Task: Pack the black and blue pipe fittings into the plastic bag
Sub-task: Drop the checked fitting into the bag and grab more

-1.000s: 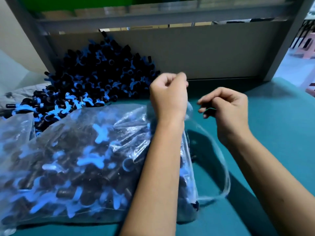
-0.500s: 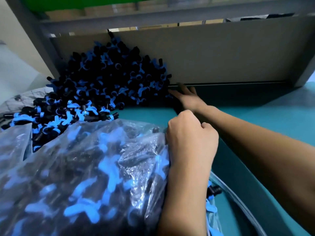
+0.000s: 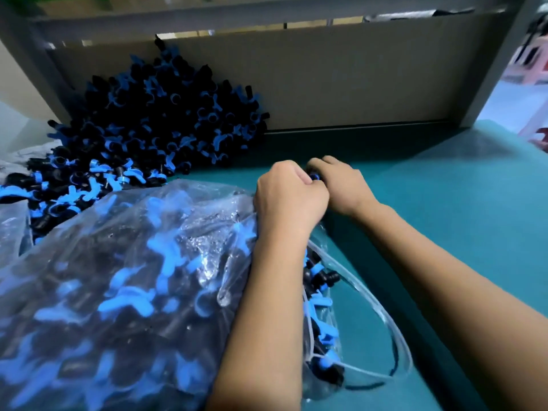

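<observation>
A clear plastic bag [image 3: 124, 286] stuffed with black and blue pipe fittings lies on its side at the lower left, its mouth open toward the right. My left hand [image 3: 289, 197] grips the top edge of the bag's mouth. Right beside it, my right hand [image 3: 341, 185] is curled around a black and blue fitting [image 3: 313, 175] just above the mouth. A large loose pile of fittings [image 3: 154, 126] leans against the back wall at the upper left. Several fittings [image 3: 321, 280] show at the bag's mouth.
The teal table top [image 3: 444, 203] stretches to the right. A grey cardboard back wall [image 3: 355, 78] and a grey frame post [image 3: 498, 63] close off the rear. Another plastic bag [image 3: 12, 226] sits at the far left.
My right hand has pulled back from the edge of the pile to the bag's mouth, now holding a fitting. My left hand still holds the bag's edge.
</observation>
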A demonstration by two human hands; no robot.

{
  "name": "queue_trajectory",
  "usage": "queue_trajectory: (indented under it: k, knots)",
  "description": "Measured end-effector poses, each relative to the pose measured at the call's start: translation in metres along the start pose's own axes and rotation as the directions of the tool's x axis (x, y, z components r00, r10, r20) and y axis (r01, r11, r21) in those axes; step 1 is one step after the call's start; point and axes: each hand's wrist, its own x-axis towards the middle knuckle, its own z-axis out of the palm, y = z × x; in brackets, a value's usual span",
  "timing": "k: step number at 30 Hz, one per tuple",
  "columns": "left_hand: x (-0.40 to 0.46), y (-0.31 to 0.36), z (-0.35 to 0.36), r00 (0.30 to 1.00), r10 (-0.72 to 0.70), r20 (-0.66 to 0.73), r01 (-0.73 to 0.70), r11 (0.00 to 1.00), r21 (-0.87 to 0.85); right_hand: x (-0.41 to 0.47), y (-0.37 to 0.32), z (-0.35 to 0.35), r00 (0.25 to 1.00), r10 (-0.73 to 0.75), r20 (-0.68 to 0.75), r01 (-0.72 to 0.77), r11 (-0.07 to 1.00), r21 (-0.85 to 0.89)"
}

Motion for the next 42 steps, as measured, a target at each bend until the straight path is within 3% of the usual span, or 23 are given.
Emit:
queue_trajectory:
  k: [2,4,7,8,9,19,21,25,29,31,33,35,40,42]
  knots:
    - [-0.001,-0.001,0.000,1.000,0.022,0.014,-0.022,1.000,-0.006,-0.033,0.007,-0.005,0.979,0.056,-0.196,-0.023,0.986,0.167]
    - [-0.003,0.000,0.001,0.996,0.070,0.048,-0.070,0.997,-0.016,-0.057,0.005,-0.016,0.933,0.226,-0.280,-0.057,0.861,0.506]
    - [-0.005,0.001,0.001,0.975,0.154,0.159,-0.139,0.985,-0.100,-0.080,-0.006,-0.030,0.895,0.434,-0.106,-0.076,0.381,0.921]
    - [-0.007,0.001,0.000,0.966,0.178,0.186,-0.152,0.978,-0.143,-0.086,-0.008,-0.032,0.897,0.439,-0.051,-0.064,0.243,0.968]
    - [-0.008,0.001,-0.001,0.960,0.198,0.197,-0.161,0.969,-0.188,-0.089,-0.007,-0.031,0.900,0.435,-0.028,-0.053,0.173,0.984]
    - [-0.005,-0.003,0.000,0.948,0.254,0.194,-0.215,0.956,-0.200,-0.091,-0.020,-0.033,0.897,0.402,0.185,-0.001,-0.416,0.909]
    - [-0.003,-0.004,0.000,0.952,0.242,0.188,-0.202,0.956,-0.211,-0.091,-0.023,-0.029,0.910,0.377,0.172,0.004,-0.422,0.907]
    - [-0.003,-0.004,-0.003,0.976,0.185,0.114,-0.145,0.946,-0.290,-0.095,-0.017,-0.022,0.939,0.340,0.051,-0.015,-0.107,0.994]
    - [-0.004,-0.004,-0.004,0.981,0.149,0.127,-0.099,0.936,-0.338,-0.095,-0.008,-0.025,0.963,0.267,-0.033,0.031,0.011,0.999]
    - [-0.004,-0.003,-0.006,0.985,0.141,0.094,-0.098,0.927,-0.362,-0.094,-0.004,-0.027,0.947,0.319,-0.044,0.058,-0.037,0.998]
    - [-0.004,-0.002,-0.008,0.991,0.125,0.056,-0.093,0.913,-0.398,-0.094,0.003,-0.030,0.908,0.420,-0.001,0.078,-0.167,0.983]
    - [-0.005,-0.001,-0.008,0.990,0.123,0.063,-0.086,0.906,-0.415,-0.094,0.012,-0.030,0.890,0.457,0.017,0.099,-0.229,0.968]
    - [-0.008,-0.001,-0.007,0.974,0.175,0.146,-0.112,0.925,-0.364,-0.097,-0.003,-0.026,0.957,0.290,-0.008,0.045,-0.124,0.991]
    - [-0.008,-0.001,-0.008,0.975,0.170,0.140,-0.113,0.932,-0.345,-0.097,-0.007,-0.026,0.957,0.291,-0.013,0.041,-0.093,0.995]
